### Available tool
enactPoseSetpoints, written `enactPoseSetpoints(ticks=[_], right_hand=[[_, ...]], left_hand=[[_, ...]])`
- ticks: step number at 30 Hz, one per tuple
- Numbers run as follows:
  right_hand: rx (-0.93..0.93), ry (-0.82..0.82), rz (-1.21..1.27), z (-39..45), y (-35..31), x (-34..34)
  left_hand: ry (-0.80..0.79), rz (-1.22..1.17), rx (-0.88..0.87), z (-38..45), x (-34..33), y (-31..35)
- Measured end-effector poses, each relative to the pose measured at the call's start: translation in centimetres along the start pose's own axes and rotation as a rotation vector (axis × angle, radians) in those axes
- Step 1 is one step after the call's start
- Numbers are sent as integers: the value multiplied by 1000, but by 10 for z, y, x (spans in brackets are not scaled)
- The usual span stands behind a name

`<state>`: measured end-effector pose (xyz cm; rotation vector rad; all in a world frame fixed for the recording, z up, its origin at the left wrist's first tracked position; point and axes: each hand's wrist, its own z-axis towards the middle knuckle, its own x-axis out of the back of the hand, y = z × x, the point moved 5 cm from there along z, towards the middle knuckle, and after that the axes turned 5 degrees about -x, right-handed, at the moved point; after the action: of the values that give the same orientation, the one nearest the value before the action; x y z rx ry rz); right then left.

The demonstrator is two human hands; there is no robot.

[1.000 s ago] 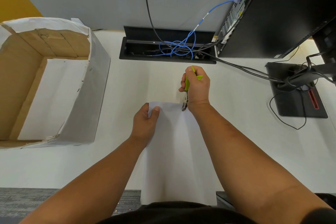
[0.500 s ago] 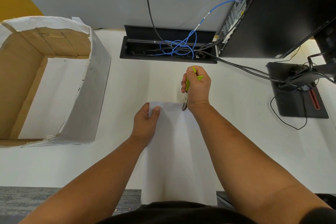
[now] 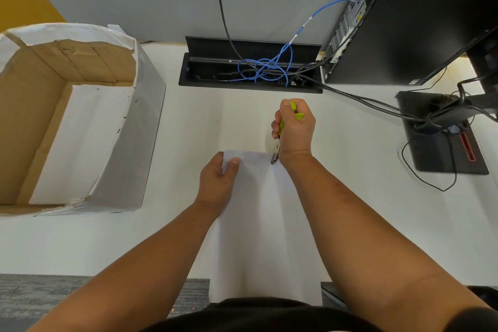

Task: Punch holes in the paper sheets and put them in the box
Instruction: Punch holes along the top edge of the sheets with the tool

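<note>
A white paper sheet (image 3: 265, 224) lies on the desk in front of me and hangs over the near edge. My left hand (image 3: 218, 180) pinches its far left corner, thumb on top. My right hand (image 3: 295, 128) is closed around a hole punch (image 3: 277, 143) with green handles. The punch's metal jaws sit on the sheet's far edge, right of the middle. A cardboard box (image 3: 142, 127) wrapped in white paper stands open at the left, with a white sheet lying flat inside it.
A black cable tray (image 3: 204, 62) with tangled blue and black cables is set into the desk beyond my hands. A black computer tower (image 3: 420, 16) stands at the far right. A monitor base (image 3: 442, 153) with trailing cables sits at the right.
</note>
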<state>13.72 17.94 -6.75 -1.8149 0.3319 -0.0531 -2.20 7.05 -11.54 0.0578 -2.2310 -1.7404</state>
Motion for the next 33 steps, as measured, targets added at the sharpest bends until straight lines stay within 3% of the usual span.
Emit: enactPoseSetpoints(ticks=[9,12,16,18,25,33], right_hand=[[-53,-11,-35,0,4,3],[-40,-30,-56,-1,3,3],[-35,-71,-57,-5,4,-3],[-26,-97,-47,-7,2,-8],[-19,-120,-46,-8,-3,-13],[-16,-119,-18,-7,-3,-9]], left_hand=[[-17,134,32,2,-4,-1],[-43,338,-78,8,-9,5],[-52,934,-397,10,-23,27],[-75,1050,-476,9,-31,38],[-171,1036,-346,15,-36,36],[-192,987,-337,21,-37,33]])
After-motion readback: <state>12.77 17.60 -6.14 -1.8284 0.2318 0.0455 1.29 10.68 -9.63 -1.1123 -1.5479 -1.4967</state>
